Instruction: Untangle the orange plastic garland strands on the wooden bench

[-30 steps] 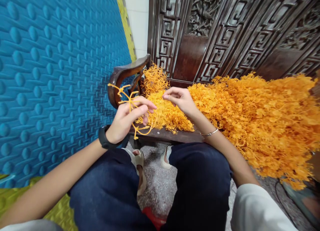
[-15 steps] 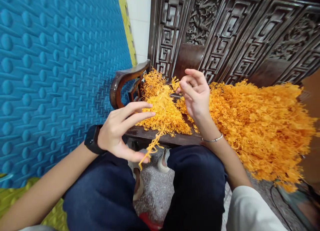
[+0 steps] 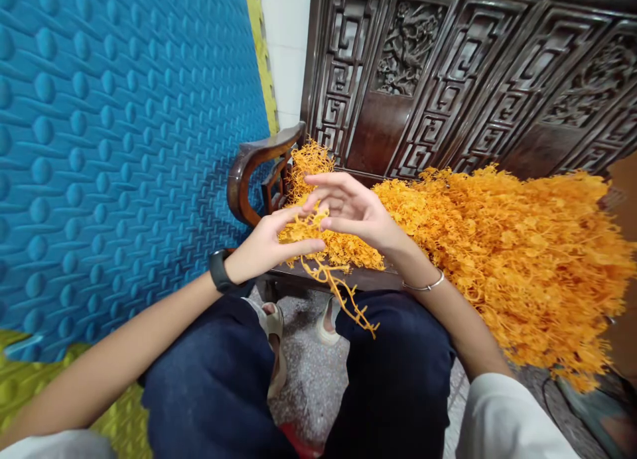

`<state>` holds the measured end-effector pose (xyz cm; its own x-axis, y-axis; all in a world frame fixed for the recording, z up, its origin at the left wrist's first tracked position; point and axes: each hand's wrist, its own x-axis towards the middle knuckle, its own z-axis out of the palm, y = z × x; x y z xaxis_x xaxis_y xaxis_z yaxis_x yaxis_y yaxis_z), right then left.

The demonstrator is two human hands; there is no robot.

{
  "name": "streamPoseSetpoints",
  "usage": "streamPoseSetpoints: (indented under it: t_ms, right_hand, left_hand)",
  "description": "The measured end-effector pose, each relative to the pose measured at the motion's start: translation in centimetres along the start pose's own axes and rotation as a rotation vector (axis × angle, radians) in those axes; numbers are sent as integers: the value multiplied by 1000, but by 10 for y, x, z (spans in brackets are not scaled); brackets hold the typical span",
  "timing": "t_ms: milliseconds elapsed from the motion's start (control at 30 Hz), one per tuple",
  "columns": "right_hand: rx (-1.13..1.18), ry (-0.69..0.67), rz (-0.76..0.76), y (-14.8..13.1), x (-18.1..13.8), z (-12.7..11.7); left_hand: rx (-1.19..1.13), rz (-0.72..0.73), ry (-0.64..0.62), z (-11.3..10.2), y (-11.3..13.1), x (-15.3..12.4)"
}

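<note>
My left hand (image 3: 271, 245) and my right hand (image 3: 351, 210) meet above the bench seat, fingertips close together. Between them is a small branched orange plastic sprig (image 3: 317, 219), with my right thumb against it and the right fingers curled over. The left thumb and fingers close loosely around the sprig's lower part. Below the left thumb hangs a long thin orange plastic strand (image 3: 343, 293), its tip over my knee; whether it joins the sprig is hidden. Behind my hands lies a small heap of orange plastic sprigs (image 3: 358, 250), partly covered by them.
A large pile of orange plastic foliage (image 3: 522, 260) fills the right side of the dark wooden bench (image 3: 375, 280). At left rises a curved armrest (image 3: 241, 174) beside blue foam matting (image 3: 129, 147). The carved backrest (image 3: 381, 131) stands behind.
My right hand has moved left and down with a sprig, and my left hand has risen to meet it. The strand now hangs toward the lower right.
</note>
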<state>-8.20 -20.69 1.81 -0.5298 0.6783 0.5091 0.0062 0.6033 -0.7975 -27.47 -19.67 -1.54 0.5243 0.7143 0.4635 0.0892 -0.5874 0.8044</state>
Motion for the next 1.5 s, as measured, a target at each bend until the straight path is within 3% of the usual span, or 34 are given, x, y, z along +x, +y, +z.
streamPoseSetpoints:
  t_ms: [133,400,767,1067,1167,1333,1500]
  right_hand:
    - [-7,-7,42,2,0,2]
    - [-16,39,124,10,-1,-2]
    - [81,17,282,16,2,-1]
    - [72,55,233,23,7,4]
    - [44,130,231,29,8,7]
    - [76,375,260,44,10,12]
    - [79,499,263,49,18,23]
  left_hand:
    - [-59,-115,4,2,3,2]
    - [-245,-172,114,3,3,5]
    - [-131,-166,143,4,6,4]
    - [-91,-378,-17,3,4,6]
    - [-120,-376,-20,1,0,7]
    - [-145,-365,103,2,-4,9]
    - [-141,-331,139,5,-6,15]
